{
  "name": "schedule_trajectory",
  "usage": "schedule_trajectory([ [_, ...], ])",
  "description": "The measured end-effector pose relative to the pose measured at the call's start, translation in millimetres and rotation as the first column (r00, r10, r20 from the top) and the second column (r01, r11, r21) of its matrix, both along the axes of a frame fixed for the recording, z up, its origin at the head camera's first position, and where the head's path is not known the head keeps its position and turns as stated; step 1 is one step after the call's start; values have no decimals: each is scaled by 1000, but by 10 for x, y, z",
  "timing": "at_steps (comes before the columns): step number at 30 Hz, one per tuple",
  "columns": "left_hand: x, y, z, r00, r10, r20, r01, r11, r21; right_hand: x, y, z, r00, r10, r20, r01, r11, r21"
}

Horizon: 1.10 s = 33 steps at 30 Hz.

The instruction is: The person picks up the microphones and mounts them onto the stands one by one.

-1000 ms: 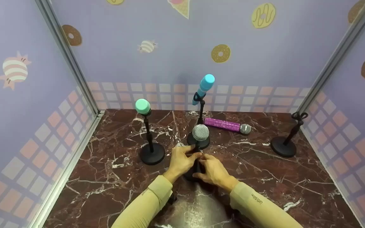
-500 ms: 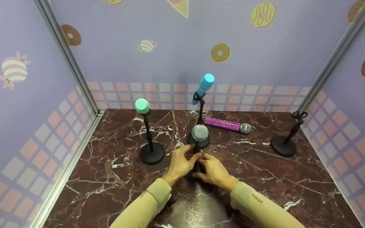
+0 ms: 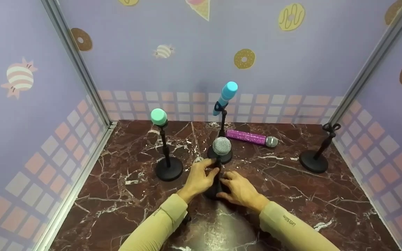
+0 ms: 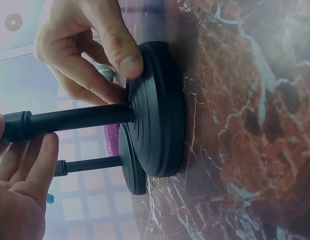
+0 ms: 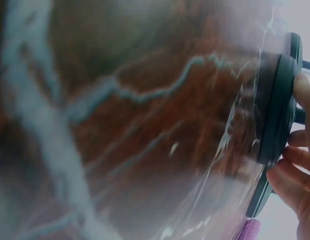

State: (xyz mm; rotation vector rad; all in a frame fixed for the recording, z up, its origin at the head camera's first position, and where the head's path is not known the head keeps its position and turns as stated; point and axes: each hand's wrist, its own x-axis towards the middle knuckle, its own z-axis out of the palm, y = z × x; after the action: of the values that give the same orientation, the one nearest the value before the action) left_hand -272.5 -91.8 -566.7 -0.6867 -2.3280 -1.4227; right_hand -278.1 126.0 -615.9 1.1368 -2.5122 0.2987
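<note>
the left hand (image 3: 199, 178) gripped the upright of a black microphone stand (image 4: 89, 115) near its collar, thumb and fingers clamped round it, probably because a slim post was easiest to control there. the right hand (image 3: 241, 190) held the same stand's round base (image 4: 162, 115), its thumb pressed on the upper face and its bent fingers, apart from the thumb, meeting the base farther round; that low hold presumably kept the stand from tipping or turning. the base sat on the marble-patterned tabletop (image 3: 284, 216), in front of the person, and the silver-mesh microphone head (image 3: 222, 146) rose above the hands, though how its body sat in the clip could not be told. behind it, a blue microphone (image 3: 229, 90) leaned in its stand's clip, likely angled for a speaker. a mint-headed microphone (image 3: 159, 116) topped the left stand, a purple glitter microphone (image 3: 247, 137) lay flat, and another stand (image 3: 313, 161) stood upright at the right, its broad foot seemingly there for balance.
</note>
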Motion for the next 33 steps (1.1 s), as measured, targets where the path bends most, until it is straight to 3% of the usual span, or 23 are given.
schedule_trajectory([
  [5, -17, 1, -2, 1000, -3, 8, 3, 1000, -14, -19, 38, -19, 999, 35, 21, -34, 999, -24],
  [18, -36, 45, 11, 999, 36, 32, -34, 998, -48, 0, 23, -11, 998, 30, 54, -28, 999, -35],
  [25, -67, 84, -16, 995, 95, -35, -97, 993, -64, 8, 10, -6, 998, 10, 65, -9, 1000, -16],
  [33, -87, 123, -33, 993, 116, -5, -116, 993, 2, 6, -3, -1, 998, 3, 57, -2, 1000, -17],
])
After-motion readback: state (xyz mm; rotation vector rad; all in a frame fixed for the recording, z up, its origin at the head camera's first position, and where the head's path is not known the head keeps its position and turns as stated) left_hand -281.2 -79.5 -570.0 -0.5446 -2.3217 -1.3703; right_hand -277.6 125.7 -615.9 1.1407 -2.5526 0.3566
